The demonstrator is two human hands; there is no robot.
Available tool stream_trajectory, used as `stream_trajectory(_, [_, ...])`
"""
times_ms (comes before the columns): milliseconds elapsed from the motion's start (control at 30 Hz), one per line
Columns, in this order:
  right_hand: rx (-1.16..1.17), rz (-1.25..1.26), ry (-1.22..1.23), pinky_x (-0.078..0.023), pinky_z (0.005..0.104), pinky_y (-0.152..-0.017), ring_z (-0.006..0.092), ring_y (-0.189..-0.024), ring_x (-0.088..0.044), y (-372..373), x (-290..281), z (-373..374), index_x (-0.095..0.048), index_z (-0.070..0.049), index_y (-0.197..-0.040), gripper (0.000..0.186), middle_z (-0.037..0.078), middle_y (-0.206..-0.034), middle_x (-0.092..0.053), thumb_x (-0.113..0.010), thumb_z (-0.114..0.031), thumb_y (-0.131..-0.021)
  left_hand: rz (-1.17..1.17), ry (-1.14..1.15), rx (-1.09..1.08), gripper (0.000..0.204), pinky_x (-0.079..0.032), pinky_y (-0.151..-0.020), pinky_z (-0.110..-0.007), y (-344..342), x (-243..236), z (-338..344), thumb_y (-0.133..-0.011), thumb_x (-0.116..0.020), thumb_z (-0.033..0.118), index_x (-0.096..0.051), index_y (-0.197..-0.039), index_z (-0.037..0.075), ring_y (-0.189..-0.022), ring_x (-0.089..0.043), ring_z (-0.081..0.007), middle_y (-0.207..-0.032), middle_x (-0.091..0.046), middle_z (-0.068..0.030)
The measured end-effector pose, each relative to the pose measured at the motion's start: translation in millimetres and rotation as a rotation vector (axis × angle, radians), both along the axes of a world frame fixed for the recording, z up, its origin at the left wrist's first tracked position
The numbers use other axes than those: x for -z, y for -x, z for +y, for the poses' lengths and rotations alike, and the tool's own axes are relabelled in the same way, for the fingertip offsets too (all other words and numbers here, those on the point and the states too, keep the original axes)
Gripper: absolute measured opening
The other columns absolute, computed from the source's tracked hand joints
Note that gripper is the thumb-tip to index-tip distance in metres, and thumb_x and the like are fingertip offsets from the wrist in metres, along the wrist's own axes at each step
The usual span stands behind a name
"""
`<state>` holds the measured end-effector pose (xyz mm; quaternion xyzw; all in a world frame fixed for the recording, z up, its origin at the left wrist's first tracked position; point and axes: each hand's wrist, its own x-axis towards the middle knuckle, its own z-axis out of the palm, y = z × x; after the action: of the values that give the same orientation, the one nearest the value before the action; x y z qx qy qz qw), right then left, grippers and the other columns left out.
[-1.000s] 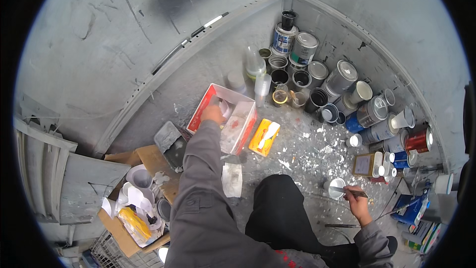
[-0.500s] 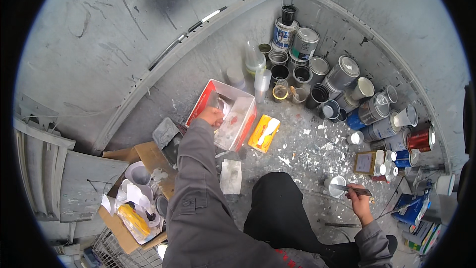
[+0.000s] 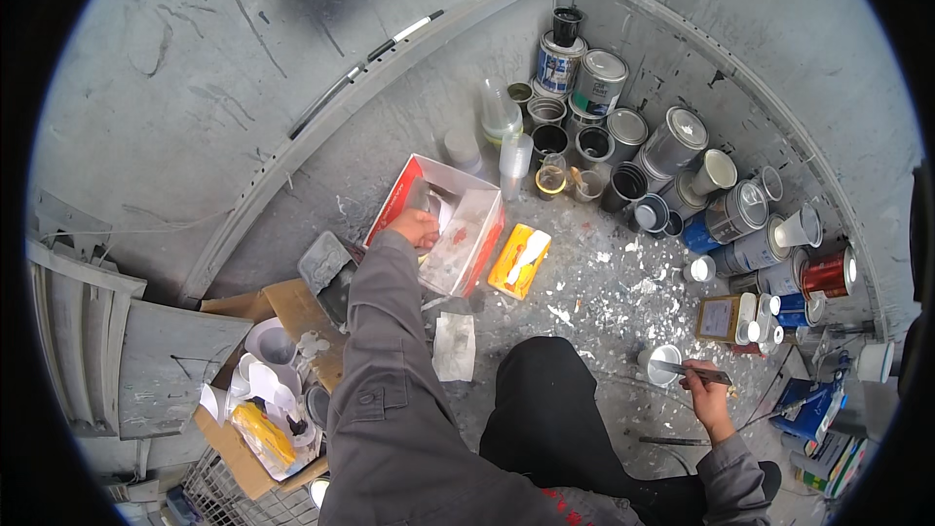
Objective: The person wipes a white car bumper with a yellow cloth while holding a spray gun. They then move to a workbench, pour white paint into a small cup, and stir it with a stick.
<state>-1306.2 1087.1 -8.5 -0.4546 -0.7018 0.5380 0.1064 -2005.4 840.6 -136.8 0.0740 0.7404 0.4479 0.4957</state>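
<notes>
My left hand [image 3: 416, 228] reaches into an open red-and-white cardboard box [image 3: 481, 255]. Its fingers are curled closed beside a pale round item; what they grip, if anything, is hidden. On the right, a flat grey stirring stick [image 3: 712, 375] is held in my right hand [image 3: 703, 392]. The stick's far end reaches into a white cup [image 3: 660, 355] on the floor. A yellow packet [image 3: 517, 263] with a white smear or piece on top lies just right of the box. Below the box is a whitish sheet of paper [image 3: 454, 347].
Many paint cans [image 3: 675, 142] and dark cups [image 3: 623, 187] line the right wall. A yellowish metal tin [image 3: 719, 319] stands beyond the white cup. At lower left, a brown cardboard box [image 3: 309, 323] is filled with used cups. White paint flecks [image 3: 633, 278] cover the floor.
</notes>
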Motion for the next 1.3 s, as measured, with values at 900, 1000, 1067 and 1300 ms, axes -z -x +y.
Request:
stream_trajectory(900, [-0.034, -0.001, -0.011, -0.058, 0.03, -0.075, 0.0154, -0.085, -0.071, -6, 1, 3, -0.07, 0.001, -0.117, 0.016, 0.007, -0.104, -0.066, -0.062, -0.007, -0.105, 0.01, -0.02, -0.063, 0.025, -0.062, -0.068, -0.029, -11, -6, -4, -0.1, -0.074, 0.017, -0.068, -0.118, 0.001, -0.08, -0.069, -0.0146, -0.095, -0.071, -0.006])
stream_trajectory(1000, [-0.037, -0.014, -0.01, -0.058, 0.0299, -0.075, 0.0154, -0.085, -0.071, -7, 2, 4, -0.07, 0.001, -0.117, 0.016, 0.007, -0.103, -0.066, -0.062, -0.006, -0.105, 0.021, -0.01, -0.077, 0.02, -0.061, -0.065, -0.029, -12, -6, -3, -0.1, -0.073, 0.015, -0.068, -0.114, 0.001, -0.074, -0.069, -0.0145, -0.091, -0.071, -0.0066])
stream_trajectory(1067, [-0.025, -0.012, -0.002, -0.058, 0.0297, -0.076, 0.0154, -0.085, -0.071, -6, 0, 3, -0.07, 0.0, -0.117, 0.016, 0.007, -0.103, -0.066, -0.062, -0.006, -0.105, 0.046, 0.032, -0.088, 0.016, -0.061, -0.062, -0.029, -15, -9, 1, -0.1, -0.071, 0.012, -0.069, -0.112, 0.002, -0.069, -0.068, -0.0146, -0.087, -0.071, -0.007])
stream_trajectory(1300, [-0.008, 0.023, 0.03, -0.058, 0.0297, -0.077, 0.0143, -0.086, -0.07, -4, -2, 3, -0.068, 0.001, -0.118, 0.016, 0.007, -0.105, -0.068, -0.061, -0.003, -0.104, 0.212, 0.126, -0.222, 0.013, -0.061, -0.058, -0.033, -29, -14, 10, -0.096, -0.068, 0.011, -0.071, -0.105, 0.001, -0.067, -0.071, -0.0203, -0.082, -0.073, -0.0101])
